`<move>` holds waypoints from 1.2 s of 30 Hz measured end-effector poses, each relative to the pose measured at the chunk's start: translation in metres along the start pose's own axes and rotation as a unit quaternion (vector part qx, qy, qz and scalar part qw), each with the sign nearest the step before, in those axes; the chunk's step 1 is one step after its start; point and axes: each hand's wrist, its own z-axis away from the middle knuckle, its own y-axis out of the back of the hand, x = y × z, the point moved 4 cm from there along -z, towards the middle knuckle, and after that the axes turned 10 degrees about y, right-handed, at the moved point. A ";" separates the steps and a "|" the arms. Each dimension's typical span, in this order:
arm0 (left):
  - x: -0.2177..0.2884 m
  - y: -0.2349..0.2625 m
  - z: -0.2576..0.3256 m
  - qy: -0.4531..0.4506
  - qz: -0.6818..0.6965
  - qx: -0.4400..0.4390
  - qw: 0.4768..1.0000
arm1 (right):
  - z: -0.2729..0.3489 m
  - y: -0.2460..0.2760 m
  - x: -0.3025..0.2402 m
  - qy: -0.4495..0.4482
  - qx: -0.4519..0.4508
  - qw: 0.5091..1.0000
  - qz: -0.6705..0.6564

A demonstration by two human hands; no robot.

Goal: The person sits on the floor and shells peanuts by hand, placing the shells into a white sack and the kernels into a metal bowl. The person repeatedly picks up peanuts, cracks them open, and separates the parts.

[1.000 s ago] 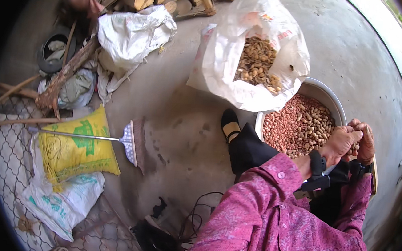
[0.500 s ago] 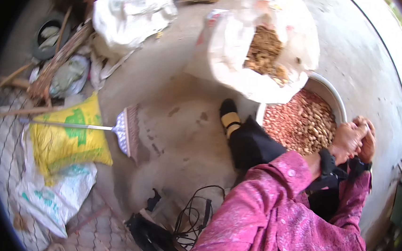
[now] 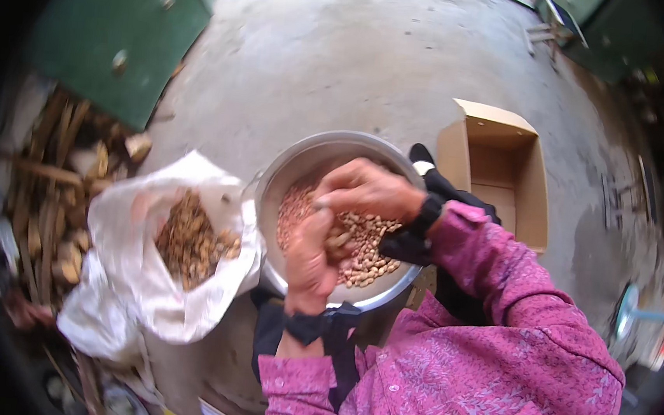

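Hand to hand — left hand (image 3: 312, 260) curled upward, right hand (image 3: 376, 193) bent over it, both narrow, any grip too blurred to tell. Just left, a white sack (image 3: 207, 307) of brown husks (image 3: 189, 235); directly below, a round metal pan (image 3: 329, 146) holding unshelled peanuts (image 3: 374, 264) at right, smaller pink kernels (image 3: 293, 211) at left. Seemingly mid-shelling; next calls for a firm pinch — kernels into pan, husks into sack.
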 end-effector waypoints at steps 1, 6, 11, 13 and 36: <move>0.002 0.003 0.001 -0.004 -0.010 0.020 1.000 | 0.000 -0.002 0.009 0.021 0.011 1.000 0.010; 0.009 0.023 0.005 -0.050 -0.009 0.012 0.999 | -0.001 -0.032 0.034 -0.043 0.115 0.961 -0.247; 0.008 0.049 -0.009 -0.070 0.011 0.034 0.997 | 0.003 -0.052 0.047 -0.145 0.164 0.917 -0.335; 0.010 0.053 -0.011 -0.074 0.011 -0.006 0.997 | -0.003 -0.060 0.052 -0.146 0.197 0.914 -0.323; 0.013 0.036 -0.010 -0.053 -0.040 0.121 0.990 | -0.005 -0.057 0.046 -0.148 0.171 0.900 -0.374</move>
